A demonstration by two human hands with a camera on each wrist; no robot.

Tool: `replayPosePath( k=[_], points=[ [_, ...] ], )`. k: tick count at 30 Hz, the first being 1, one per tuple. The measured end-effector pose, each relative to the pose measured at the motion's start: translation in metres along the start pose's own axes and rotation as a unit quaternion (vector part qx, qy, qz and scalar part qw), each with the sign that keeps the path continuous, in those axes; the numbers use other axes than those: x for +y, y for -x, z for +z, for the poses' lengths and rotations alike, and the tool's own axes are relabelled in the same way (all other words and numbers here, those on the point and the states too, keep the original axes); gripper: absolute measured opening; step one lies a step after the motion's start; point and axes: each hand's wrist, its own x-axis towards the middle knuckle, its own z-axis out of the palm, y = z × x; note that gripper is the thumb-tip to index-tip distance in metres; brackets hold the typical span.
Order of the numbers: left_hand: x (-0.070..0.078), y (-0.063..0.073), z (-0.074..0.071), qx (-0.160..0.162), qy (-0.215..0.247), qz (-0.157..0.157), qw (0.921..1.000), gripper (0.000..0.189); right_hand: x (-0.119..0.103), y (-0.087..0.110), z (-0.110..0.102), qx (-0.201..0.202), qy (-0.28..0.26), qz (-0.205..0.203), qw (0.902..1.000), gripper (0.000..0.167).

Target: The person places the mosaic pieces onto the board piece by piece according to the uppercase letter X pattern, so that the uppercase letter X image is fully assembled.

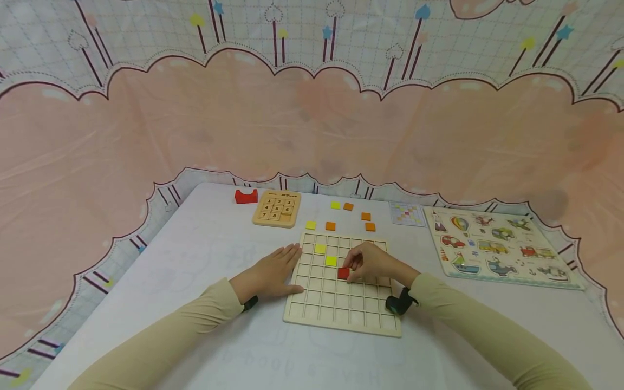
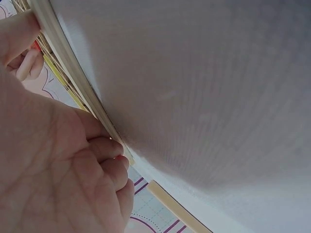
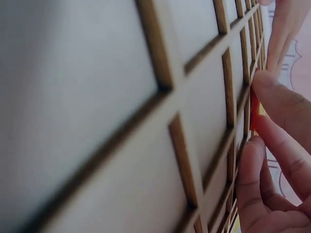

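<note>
A wooden grid board (image 1: 322, 312) with square cells lies on the white table. My right hand (image 1: 372, 261) pinches a small red square tile (image 1: 343, 273) between thumb and fingertips over a middle cell; whether the tile is fully seated I cannot tell. Diagonally up-left of it, a yellow tile (image 1: 331, 261) and another yellow tile (image 1: 320, 248) sit in cells. My left hand (image 1: 270, 273) lies flat with straight fingers at the board's left edge, thumb and fingertips touching it. In the right wrist view the red tile (image 3: 254, 109) is partly hidden by the fingers.
Beyond the board lie loose yellow tiles (image 1: 310, 225) and several orange tiles (image 1: 370, 227). Further back are a red block (image 1: 246, 196), a wooden number puzzle (image 1: 276, 208) and a pattern card (image 1: 408, 213). A picture puzzle board (image 1: 502, 246) lies at the right.
</note>
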Motion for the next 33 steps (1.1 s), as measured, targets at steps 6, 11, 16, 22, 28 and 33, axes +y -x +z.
replayPosePath(
  k=[6, 11, 16, 22, 28, 33],
  points=[
    [0.0, 0.001, 0.0, -0.001, 0.0, -0.001, 1.0, 0.094, 0.004, -0.003, 0.0, -0.006, -0.016, 0.021, 0.9996, 0.02],
    [0.0, 0.001, 0.0, -0.001, 0.004, -0.002, 1.0, 0.094, 0.004, -0.003, 0.001, -0.003, -0.021, 0.017, 0.9996, 0.016],
    [0.001, 0.002, 0.0, -0.001, 0.007, -0.002, 1.0, 0.094, 0.002, -0.002, 0.001, -0.004, -0.024, 0.016, 0.9996, 0.016],
    [0.001, 0.002, 0.0, 0.001, 0.005, -0.001, 1.0, 0.094, 0.003, 0.001, -0.003, -0.017, -0.023, 0.01, 0.9996, 0.02],
    [0.001, 0.001, 0.0, 0.002, 0.003, -0.002, 1.0, 0.094, 0.009, 0.003, -0.012, -0.017, -0.038, 0.015, 0.999, 0.025],
    [0.001, 0.002, -0.002, 0.001, -0.002, 0.001, 1.0, 0.094, 0.022, 0.002, -0.029, 0.026, -0.045, 0.002, 0.9987, 0.029]
  ],
)
